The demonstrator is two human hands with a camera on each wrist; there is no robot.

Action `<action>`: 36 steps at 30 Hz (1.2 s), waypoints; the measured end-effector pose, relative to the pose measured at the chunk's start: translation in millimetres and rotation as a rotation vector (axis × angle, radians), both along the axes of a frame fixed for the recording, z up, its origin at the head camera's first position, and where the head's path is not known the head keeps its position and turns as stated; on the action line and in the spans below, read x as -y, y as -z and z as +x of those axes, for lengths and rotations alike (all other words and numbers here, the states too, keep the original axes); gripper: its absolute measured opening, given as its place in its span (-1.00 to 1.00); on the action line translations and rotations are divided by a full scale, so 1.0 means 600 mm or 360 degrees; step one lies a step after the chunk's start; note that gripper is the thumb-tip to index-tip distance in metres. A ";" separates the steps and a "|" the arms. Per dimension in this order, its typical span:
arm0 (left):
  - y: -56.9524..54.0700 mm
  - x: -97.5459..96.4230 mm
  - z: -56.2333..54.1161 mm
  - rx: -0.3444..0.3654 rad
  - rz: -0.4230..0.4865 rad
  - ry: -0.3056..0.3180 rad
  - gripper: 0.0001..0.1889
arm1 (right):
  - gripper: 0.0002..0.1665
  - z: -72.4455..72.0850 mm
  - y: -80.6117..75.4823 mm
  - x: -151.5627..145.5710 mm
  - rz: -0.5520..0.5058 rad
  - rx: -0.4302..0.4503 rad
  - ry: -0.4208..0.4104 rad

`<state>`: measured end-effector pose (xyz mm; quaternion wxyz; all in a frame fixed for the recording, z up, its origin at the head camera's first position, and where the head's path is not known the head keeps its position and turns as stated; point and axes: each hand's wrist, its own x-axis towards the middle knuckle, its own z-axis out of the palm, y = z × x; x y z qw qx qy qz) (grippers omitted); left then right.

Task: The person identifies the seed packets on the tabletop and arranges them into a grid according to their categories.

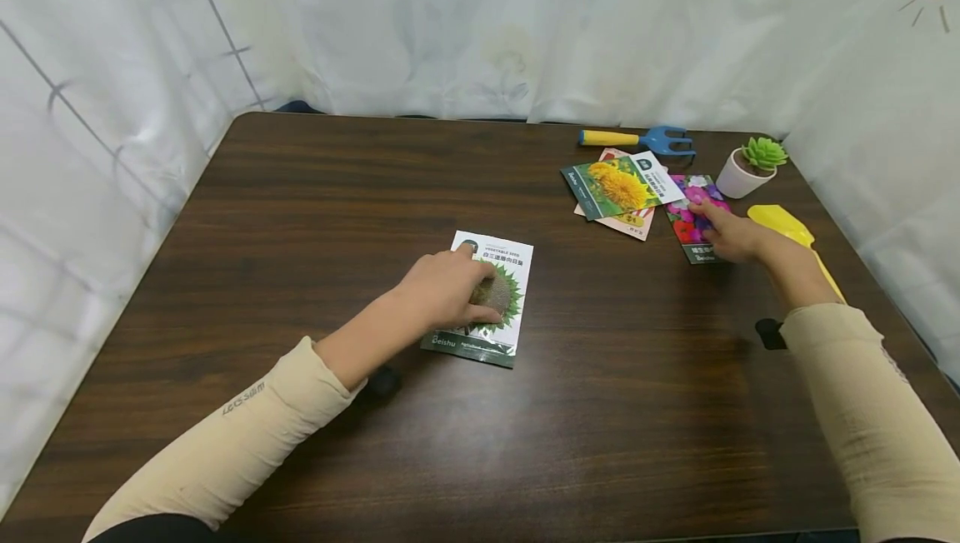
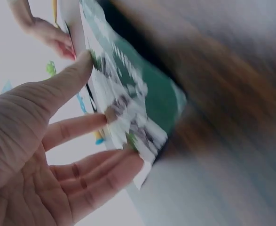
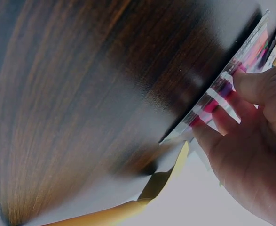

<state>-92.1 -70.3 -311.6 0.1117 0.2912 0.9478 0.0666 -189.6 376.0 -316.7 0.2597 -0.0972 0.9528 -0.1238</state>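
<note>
Beige sleeves frame the head view; we note our left hand (image 1: 450, 286) lying on the white seed packet (image 1: 495, 293) printed with a green-rimmed sunflower head, near the middle of the dark wooden table (image 1: 300, 218). Its fingers are straight, spread over the packet's left half, thumb at the lower edge. The left wrist view, blurred, shows thumb and fingertips touching the packet face without curling round it.

Our right hand (image 1: 731, 236) rests on the pink-flower seed packet (image 1: 696, 218) at the table's right side. In the right wrist view the fingers (image 3: 222, 120) bend over the packet's edge and the thumb presses on top: a pinch.

Beside it lie a yellow-flower packet (image 1: 618, 185) overlapping another packet (image 1: 626, 222), a blue hand rake with yellow handle (image 1: 641, 140), a small potted succulent (image 1: 752, 165) and a yellow trowel (image 1: 783, 226). White printed cloth (image 1: 450, 27) surrounds the table.

Legible: "Beishu" on the white packet's green band, "VEGETABLE SEED" at its top.
</note>
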 end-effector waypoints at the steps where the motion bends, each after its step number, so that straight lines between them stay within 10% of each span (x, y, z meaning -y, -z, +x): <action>1: -0.001 0.006 -0.001 0.0021 0.0023 -0.0003 -0.41 | -0.31 0.000 0.000 0.000 0.0001 -0.0004 -0.0005; 9: -0.005 0.040 0.001 0.0174 0.0171 -0.0026 -0.33 | -0.30 -0.003 -0.002 0.002 -0.0006 -0.0022 -0.0030; 36: 0.006 0.088 0.042 0.0065 0.0133 -0.0183 -0.28 | -0.29 -0.003 0.002 -0.006 -0.0059 0.0017 -0.0044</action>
